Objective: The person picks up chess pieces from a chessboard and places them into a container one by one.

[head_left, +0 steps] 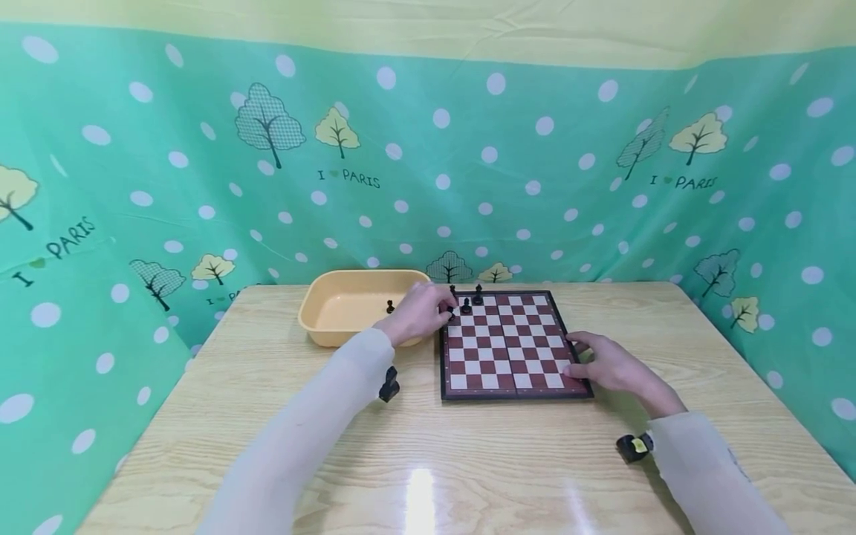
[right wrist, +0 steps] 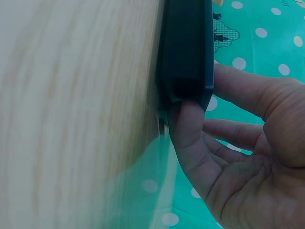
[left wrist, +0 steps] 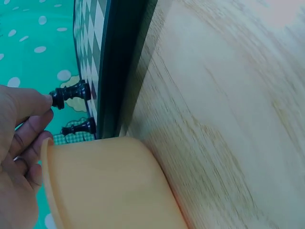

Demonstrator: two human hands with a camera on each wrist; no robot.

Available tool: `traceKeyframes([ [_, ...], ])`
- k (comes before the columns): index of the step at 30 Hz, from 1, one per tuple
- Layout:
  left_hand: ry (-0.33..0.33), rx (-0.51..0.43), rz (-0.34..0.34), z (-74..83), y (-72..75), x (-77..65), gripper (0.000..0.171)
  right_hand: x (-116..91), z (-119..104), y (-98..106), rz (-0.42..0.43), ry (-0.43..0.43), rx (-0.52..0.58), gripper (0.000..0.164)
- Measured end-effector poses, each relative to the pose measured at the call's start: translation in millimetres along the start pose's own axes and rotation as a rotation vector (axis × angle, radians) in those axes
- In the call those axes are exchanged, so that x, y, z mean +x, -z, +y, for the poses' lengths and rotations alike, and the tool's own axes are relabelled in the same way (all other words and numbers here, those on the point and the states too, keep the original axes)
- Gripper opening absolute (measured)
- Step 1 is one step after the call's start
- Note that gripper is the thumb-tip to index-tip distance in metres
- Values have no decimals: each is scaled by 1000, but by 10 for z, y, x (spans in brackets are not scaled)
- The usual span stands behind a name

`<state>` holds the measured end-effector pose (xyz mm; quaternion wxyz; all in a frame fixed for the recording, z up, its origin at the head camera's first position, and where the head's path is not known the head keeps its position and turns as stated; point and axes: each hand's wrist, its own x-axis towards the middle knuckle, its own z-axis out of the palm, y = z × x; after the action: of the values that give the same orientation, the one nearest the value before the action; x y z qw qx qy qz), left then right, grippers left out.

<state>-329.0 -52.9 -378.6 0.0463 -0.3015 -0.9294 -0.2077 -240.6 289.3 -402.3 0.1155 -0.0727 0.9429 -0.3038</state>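
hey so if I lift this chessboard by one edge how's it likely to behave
The chessboard probably feels stiff, given its thick dark side wall. It may fold at the seam across its middle if that's a hinge. Tilting could topple the tall, narrow black pieces, unless they're magnetic, which I can't tell.

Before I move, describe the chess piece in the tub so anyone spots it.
On the wooden table, find the orange tub left of the chessboard. Inside, left of the left hand, is a black chess piece; the others visible cluster at the chessboard's far left corner.
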Motion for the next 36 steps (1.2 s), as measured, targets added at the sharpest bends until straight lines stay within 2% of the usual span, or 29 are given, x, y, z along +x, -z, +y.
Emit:
traceKeyframes([
  [10, -10, -11, 28, 7, 152, -148, 21, 12, 21, 6, 5, 20, 4, 70],
  [18, -39, 19, 79, -115, 263, -250, 20, 21, -14, -10, -3, -8, 24, 71],
  [26, -75, 9, 126, -231, 374, -352, 21, 8, -17, -1, -2, -19, 14, 71],
  [36, -40, -8, 135, -407, 498, -496, 21, 32, 6, 2, 3, -37, 2, 72],
])
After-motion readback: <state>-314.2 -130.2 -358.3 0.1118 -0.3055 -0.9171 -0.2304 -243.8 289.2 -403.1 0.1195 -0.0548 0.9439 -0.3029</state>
